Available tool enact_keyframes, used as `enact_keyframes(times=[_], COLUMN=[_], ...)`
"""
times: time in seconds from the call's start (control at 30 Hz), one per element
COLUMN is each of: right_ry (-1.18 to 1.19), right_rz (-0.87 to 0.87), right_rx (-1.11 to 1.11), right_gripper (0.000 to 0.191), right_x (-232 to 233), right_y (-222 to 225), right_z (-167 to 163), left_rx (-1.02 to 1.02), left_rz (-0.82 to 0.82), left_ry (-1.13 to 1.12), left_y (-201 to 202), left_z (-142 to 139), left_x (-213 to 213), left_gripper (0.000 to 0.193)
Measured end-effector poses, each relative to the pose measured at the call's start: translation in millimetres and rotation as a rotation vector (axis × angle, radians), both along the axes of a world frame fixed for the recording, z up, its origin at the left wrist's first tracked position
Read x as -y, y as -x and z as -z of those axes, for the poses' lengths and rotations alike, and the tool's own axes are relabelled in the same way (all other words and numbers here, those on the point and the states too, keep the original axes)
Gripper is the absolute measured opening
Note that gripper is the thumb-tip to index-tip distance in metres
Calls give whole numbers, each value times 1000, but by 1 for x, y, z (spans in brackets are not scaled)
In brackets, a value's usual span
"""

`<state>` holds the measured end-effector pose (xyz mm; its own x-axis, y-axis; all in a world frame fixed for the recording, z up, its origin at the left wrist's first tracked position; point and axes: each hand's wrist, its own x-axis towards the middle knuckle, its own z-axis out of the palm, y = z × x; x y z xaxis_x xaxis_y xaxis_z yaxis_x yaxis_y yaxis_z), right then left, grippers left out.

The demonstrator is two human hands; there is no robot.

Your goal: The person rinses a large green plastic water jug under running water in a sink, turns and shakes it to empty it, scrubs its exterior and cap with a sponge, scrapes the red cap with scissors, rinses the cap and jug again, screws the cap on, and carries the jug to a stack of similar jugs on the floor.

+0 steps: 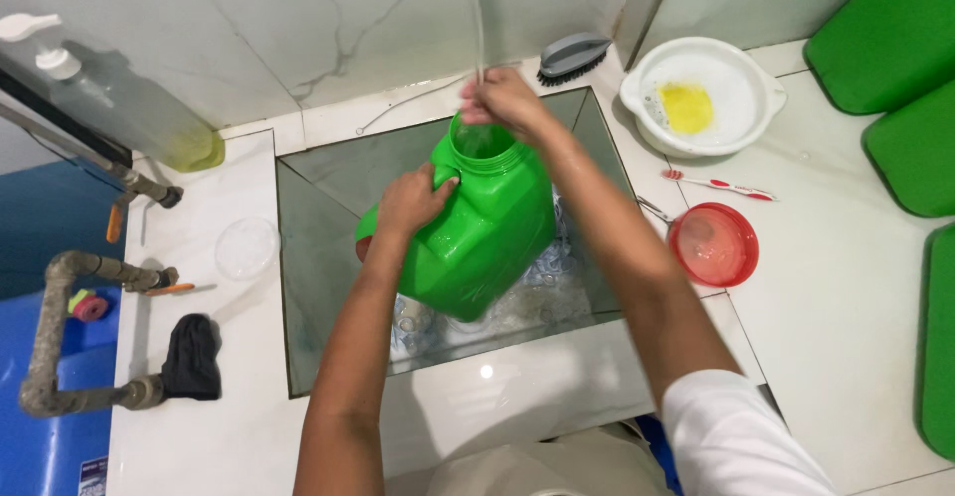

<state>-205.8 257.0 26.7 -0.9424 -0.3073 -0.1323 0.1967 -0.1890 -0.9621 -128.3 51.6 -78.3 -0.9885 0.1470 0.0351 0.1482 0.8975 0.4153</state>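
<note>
Head | green jug (477, 247) over sink (328, 198) | left hand (413, 200) grips handle | right hand (502, 101) at mouth

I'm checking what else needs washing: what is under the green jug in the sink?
Below the green jug, clear glassware sits in foamy water at the bottom of the sink. A bit of something red shows at its left edge. What lies directly beneath is hidden.

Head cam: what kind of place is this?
Likely a home washing-up or utility corner. A tiled sink basin holds soapy water where both hands wash a green plastic jug; a scrub brush, a pump soap bottle and a white bowl sit on the tiled ledge around it.
</note>
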Motion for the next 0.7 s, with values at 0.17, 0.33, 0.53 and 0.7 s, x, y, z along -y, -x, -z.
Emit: enact_keyframes(times=[0.17, 0.33, 0.53, 0.7], right_ry=[-51, -713, -646, -318], right_rz=[-168, -259, -323, -291], right_rx=[137, -123, -145, 48], right_gripper=[14, 18, 24, 23], right_x=[18, -12, -5, -8], right_y=[8, 12, 12, 22], right_z=[-15, -26, -38, -40], left_rx=[30, -28, 51, 71], left_rz=[-52, -83, -15, 56], left_ry=[5, -155, -434, -477], left_y=[-9, -14, 9, 36], left_z=[-2, 1, 1, -3], left_x=[13, 37, 27, -2], left_gripper=[57, 55, 47, 45])
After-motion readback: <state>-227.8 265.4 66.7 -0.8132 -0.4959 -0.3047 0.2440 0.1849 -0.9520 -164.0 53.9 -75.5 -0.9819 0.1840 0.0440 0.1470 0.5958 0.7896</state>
